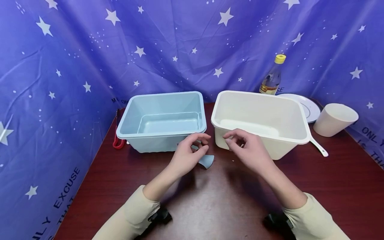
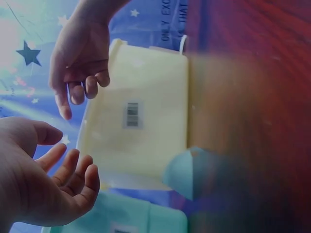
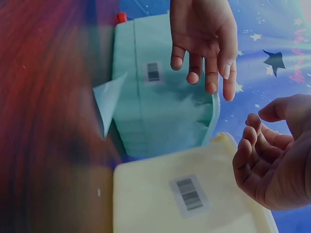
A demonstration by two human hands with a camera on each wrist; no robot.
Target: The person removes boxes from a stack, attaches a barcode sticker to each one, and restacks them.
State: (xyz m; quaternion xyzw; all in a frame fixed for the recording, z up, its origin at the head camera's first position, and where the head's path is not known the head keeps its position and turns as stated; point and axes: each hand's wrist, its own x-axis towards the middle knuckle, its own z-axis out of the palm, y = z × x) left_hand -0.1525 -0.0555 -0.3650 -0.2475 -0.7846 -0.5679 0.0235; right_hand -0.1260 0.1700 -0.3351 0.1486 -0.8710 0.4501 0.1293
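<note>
My left hand hovers in front of the right end of a light blue plastic bin, its fingers loosely bent with nothing in them. Facing it, my right hand is held up before a white plastic bin, also loosely curled and holding nothing. Below the left hand a small light blue curved piece lies on the table; its kind is unclear. Both wrist views show the two hands apart, with barcode labels on the white bin and the blue bin.
Behind the white bin stands a yellow-capped bottle. A white plate and a white cup are to the right, with a white handle beside the bin. A red-handled tool lies left of the blue bin. A starry curtain hangs behind.
</note>
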